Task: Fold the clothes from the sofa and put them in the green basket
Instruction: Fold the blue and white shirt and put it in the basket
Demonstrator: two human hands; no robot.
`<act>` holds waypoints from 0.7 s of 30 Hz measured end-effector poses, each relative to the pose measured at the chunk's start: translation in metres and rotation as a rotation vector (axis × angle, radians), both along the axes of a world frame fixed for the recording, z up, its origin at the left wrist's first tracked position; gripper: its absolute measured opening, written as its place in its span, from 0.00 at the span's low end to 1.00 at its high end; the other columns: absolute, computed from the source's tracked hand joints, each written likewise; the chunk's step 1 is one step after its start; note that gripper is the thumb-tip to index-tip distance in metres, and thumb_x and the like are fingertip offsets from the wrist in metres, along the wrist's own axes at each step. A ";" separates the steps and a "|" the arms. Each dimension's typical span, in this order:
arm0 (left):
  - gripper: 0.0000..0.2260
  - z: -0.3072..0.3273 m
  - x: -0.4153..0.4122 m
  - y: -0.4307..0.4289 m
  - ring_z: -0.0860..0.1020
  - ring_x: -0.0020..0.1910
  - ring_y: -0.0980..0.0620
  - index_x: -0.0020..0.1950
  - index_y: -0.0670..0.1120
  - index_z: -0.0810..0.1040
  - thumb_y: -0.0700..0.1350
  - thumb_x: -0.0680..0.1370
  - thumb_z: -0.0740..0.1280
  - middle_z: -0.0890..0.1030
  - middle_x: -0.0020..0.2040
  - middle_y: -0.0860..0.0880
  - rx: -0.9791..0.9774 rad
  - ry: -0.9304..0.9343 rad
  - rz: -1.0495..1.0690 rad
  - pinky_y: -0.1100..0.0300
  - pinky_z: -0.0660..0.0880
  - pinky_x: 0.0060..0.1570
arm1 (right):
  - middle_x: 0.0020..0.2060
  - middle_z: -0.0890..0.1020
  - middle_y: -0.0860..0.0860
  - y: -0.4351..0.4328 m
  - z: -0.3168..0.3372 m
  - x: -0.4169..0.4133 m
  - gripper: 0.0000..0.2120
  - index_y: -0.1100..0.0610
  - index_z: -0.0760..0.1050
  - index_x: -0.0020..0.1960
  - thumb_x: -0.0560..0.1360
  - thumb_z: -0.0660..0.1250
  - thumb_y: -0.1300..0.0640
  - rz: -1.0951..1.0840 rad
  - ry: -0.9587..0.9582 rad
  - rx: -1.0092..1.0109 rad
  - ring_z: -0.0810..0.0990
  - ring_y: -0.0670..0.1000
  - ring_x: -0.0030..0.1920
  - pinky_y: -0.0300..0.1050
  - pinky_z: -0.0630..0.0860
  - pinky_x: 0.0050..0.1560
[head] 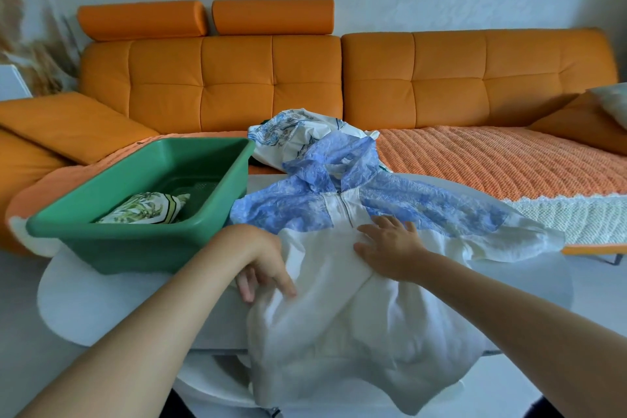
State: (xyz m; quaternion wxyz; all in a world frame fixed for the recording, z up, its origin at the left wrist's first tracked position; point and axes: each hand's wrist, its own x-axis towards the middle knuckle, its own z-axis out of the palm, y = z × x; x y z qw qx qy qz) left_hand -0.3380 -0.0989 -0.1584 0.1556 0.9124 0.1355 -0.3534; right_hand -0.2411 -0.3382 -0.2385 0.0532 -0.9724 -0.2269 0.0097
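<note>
Head view: the thin white hooded jacket with crinkled blue yoke and hood (339, 332) lies unfolded under both hands on the round white table (118, 299), its hem overhanging the near edge; the right hand (390, 249) presses flat on the chest, fingers spread; the left hand (268, 265) sits curled at the jacket's left edge, well apart from the right, grip not confirmable. The green plastic basket (142, 244), left of the left hand, holds one folded leaf-print garment (146, 212); a blue-print white garment (285, 136) lies beyond the hands on the orange sofa (237, 78). Risk: the overhanging fabric may drag the jacket off the table if the right hand lifts.
</note>
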 end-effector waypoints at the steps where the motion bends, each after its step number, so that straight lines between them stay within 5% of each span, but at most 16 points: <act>1: 0.24 0.000 0.003 -0.001 0.80 0.33 0.49 0.53 0.42 0.72 0.58 0.72 0.75 0.78 0.44 0.47 0.155 -0.144 -0.047 0.59 0.77 0.33 | 0.79 0.57 0.51 0.000 -0.001 0.000 0.30 0.43 0.61 0.77 0.79 0.52 0.32 -0.014 0.028 -0.014 0.51 0.53 0.79 0.60 0.46 0.75; 2: 0.21 -0.003 0.009 -0.002 0.78 0.37 0.50 0.50 0.45 0.69 0.60 0.73 0.71 0.76 0.45 0.49 0.244 -0.352 -0.102 0.59 0.73 0.35 | 0.80 0.54 0.52 0.000 -0.003 -0.001 0.33 0.44 0.58 0.78 0.78 0.52 0.30 -0.016 0.066 -0.028 0.49 0.54 0.80 0.61 0.44 0.76; 4: 0.12 -0.015 0.019 -0.011 0.75 0.46 0.48 0.47 0.48 0.68 0.54 0.78 0.66 0.75 0.47 0.52 0.100 -0.743 -0.171 0.56 0.70 0.41 | 0.81 0.48 0.52 -0.001 -0.006 -0.004 0.38 0.44 0.52 0.80 0.76 0.52 0.28 0.024 0.134 -0.056 0.45 0.54 0.80 0.59 0.44 0.77; 6: 0.06 -0.028 0.028 -0.023 0.75 0.55 0.48 0.52 0.49 0.73 0.50 0.80 0.64 0.76 0.53 0.51 -0.102 -0.863 -0.253 0.57 0.70 0.51 | 0.81 0.44 0.51 -0.002 -0.008 -0.008 0.40 0.43 0.46 0.81 0.75 0.54 0.27 0.104 0.180 -0.039 0.43 0.53 0.80 0.54 0.43 0.79; 8: 0.21 -0.049 0.036 -0.028 0.68 0.70 0.47 0.70 0.49 0.70 0.56 0.81 0.63 0.70 0.70 0.48 -0.057 -0.703 -0.343 0.53 0.66 0.67 | 0.81 0.41 0.49 -0.005 -0.009 -0.008 0.39 0.40 0.44 0.81 0.76 0.54 0.28 0.152 0.212 0.055 0.44 0.51 0.80 0.49 0.43 0.78; 10: 0.38 -0.067 0.042 -0.022 0.52 0.80 0.45 0.81 0.51 0.53 0.67 0.78 0.60 0.52 0.82 0.49 0.111 -0.501 -0.335 0.45 0.53 0.76 | 0.81 0.40 0.46 -0.010 -0.006 -0.003 0.36 0.37 0.44 0.80 0.77 0.54 0.29 0.121 0.254 0.189 0.45 0.50 0.80 0.47 0.44 0.77; 13: 0.50 -0.075 0.048 -0.003 0.34 0.79 0.45 0.81 0.58 0.37 0.79 0.69 0.57 0.34 0.80 0.56 0.153 -0.317 -0.265 0.37 0.41 0.75 | 0.81 0.41 0.47 -0.027 -0.007 0.010 0.36 0.41 0.40 0.81 0.78 0.47 0.29 0.031 0.235 0.105 0.42 0.50 0.80 0.55 0.40 0.78; 17: 0.59 -0.066 0.057 0.006 0.35 0.79 0.45 0.80 0.61 0.37 0.84 0.58 0.60 0.34 0.80 0.57 0.181 -0.246 -0.277 0.36 0.44 0.76 | 0.80 0.43 0.41 -0.047 -0.011 0.026 0.42 0.42 0.42 0.81 0.74 0.46 0.23 0.003 0.202 -0.128 0.41 0.48 0.80 0.63 0.39 0.77; 19: 0.60 -0.061 0.062 0.005 0.42 0.81 0.45 0.81 0.60 0.44 0.83 0.56 0.60 0.41 0.82 0.55 0.209 -0.268 -0.277 0.38 0.47 0.76 | 0.80 0.52 0.43 -0.045 -0.009 0.029 0.41 0.42 0.53 0.80 0.73 0.47 0.23 -0.007 0.141 -0.089 0.50 0.50 0.80 0.61 0.46 0.77; 21: 0.49 -0.058 0.066 -0.003 0.53 0.79 0.44 0.79 0.57 0.59 0.81 0.64 0.57 0.56 0.81 0.49 0.274 -0.410 -0.277 0.40 0.51 0.75 | 0.75 0.65 0.48 -0.035 -0.006 0.029 0.37 0.45 0.67 0.72 0.73 0.46 0.25 -0.025 -0.038 -0.039 0.62 0.52 0.75 0.57 0.55 0.75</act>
